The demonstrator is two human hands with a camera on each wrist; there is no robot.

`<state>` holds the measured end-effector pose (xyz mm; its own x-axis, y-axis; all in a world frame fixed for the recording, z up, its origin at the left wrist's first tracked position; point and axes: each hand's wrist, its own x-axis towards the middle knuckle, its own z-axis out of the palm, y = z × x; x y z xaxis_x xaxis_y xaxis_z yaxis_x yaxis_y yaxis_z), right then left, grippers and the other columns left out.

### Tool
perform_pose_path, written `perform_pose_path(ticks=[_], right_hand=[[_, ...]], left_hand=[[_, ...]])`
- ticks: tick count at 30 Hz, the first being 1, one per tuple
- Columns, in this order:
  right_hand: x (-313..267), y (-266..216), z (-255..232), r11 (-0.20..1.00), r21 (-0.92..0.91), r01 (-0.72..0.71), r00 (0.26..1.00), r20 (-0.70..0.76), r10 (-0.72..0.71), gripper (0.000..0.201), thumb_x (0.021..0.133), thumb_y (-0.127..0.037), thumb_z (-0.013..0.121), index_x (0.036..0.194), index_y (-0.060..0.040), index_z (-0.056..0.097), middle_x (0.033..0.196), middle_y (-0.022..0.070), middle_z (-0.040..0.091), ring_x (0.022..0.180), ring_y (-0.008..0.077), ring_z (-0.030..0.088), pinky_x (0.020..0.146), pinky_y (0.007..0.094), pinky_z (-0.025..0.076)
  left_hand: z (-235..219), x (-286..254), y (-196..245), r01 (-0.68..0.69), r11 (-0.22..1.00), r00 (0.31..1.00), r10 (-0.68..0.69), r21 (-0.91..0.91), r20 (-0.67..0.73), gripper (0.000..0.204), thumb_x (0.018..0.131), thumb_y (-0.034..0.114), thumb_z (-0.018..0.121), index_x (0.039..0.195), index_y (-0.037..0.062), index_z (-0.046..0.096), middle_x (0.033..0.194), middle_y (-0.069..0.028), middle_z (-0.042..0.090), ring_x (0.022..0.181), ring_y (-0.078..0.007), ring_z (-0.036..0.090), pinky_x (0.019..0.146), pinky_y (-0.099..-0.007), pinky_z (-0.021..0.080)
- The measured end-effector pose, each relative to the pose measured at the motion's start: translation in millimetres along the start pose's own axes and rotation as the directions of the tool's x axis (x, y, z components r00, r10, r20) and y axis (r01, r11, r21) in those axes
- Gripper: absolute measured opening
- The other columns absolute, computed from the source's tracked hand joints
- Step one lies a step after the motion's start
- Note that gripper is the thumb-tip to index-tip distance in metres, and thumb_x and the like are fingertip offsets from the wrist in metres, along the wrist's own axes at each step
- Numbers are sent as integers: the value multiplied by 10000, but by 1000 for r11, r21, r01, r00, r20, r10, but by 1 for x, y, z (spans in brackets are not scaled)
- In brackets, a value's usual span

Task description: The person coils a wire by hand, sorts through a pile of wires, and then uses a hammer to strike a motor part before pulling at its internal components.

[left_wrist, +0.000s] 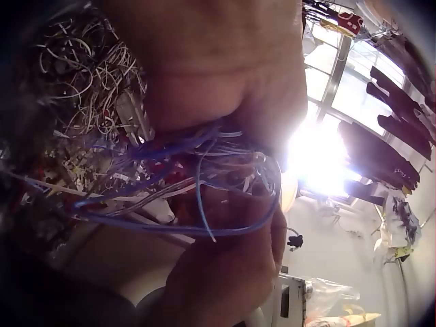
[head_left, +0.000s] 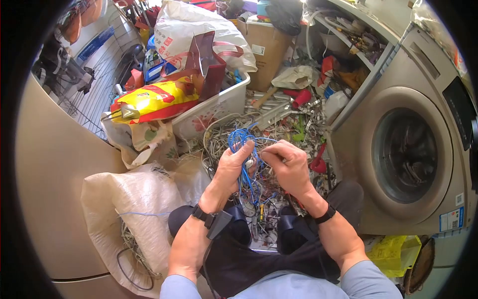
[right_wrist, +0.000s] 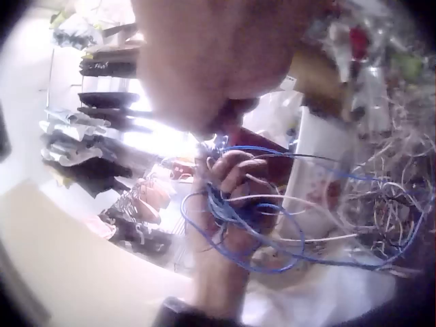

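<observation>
A looped bundle of thin blue wire (head_left: pixel 239 135) hangs from my left hand (head_left: pixel 230 167), which grips it over the floor in the head view. Close by on the right, my right hand (head_left: pixel 289 164) has its fingers curled and pinches a strand that runs across from the bundle. In the left wrist view, blue and pale loops (left_wrist: pixel 157 228) spread beneath the palm, with one loose end pointing down. The right wrist view shows the left fingers (right_wrist: pixel 235 170) wrapped round the wires, while long blue loops trail to the right.
Tangled pale wires (head_left: pixel 219 137) cover the floor below the hands. A woven sack (head_left: pixel 134 194) with wires stands left, a white tub (head_left: pixel 214 109) holding bags ahead, and a washing machine (head_left: pixel 408 149) right. A red scoop (head_left: pixel 318 160) lies beside the pile.
</observation>
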<state>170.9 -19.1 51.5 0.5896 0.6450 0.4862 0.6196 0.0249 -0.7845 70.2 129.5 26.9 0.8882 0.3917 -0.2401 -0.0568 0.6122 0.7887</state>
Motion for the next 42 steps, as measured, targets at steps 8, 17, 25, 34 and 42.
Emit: perform_pose_path(ticks=[8, 17, 25, 34, 42], right_hand=[[-10, 12, -11, 841, 384, -382, 916, 34, 400, 91, 961, -103, 704, 966, -12, 712, 827, -29, 670, 773, 48, 591, 684, 241, 478], [-12, -21, 2, 861, 389, -328, 944, 94, 317, 96, 978, -61, 661, 1021, -5, 727, 803, -19, 631, 712, 47, 535, 625, 223, 419], [-18, -40, 29, 691, 635, -345, 938, 255, 234, 195, 1040, -147, 618, 983, 16, 709, 757, 2, 607, 623, 71, 493, 554, 226, 377], [-41, -39, 31, 797, 488, -356, 929, 274, 248, 179, 1029, -128, 624, 949, 14, 699, 742, -16, 591, 624, 47, 477, 554, 213, 362], [-58, -11, 10, 954, 110, -280, 911, 344, 227, 161, 969, -114, 681, 896, 28, 705, 702, 8, 610, 625, 69, 536, 575, 246, 419]], left_hand=[[-10, 7, 4, 43, 999, 996, -45, -30, -71, 282, 993, 386, 701, 878, 150, 599, 648, -2, 603, 504, -103, 549, 457, -251, 442], [0, -46, 33, 4, 970, 995, -27, 244, 91, 205, 869, 185, 818, 1019, 108, 702, 857, 36, 664, 686, -49, 569, 572, -225, 441], [12, -249, 161, -399, 839, 772, 525, 370, -359, 177, 914, 218, 763, 921, 70, 668, 679, 12, 590, 524, -61, 521, 434, -231, 381], [-52, -385, 227, -544, 469, 328, 882, 696, -338, 169, 964, 199, 733, 971, 62, 636, 683, 29, 533, 551, -39, 473, 448, -177, 327], [-213, -334, 128, 448, -469, 714, 700, 761, 11, 589, 756, 195, 847, 1259, -41, 651, 1227, -221, 686, 906, -343, 704, 795, -398, 568]])
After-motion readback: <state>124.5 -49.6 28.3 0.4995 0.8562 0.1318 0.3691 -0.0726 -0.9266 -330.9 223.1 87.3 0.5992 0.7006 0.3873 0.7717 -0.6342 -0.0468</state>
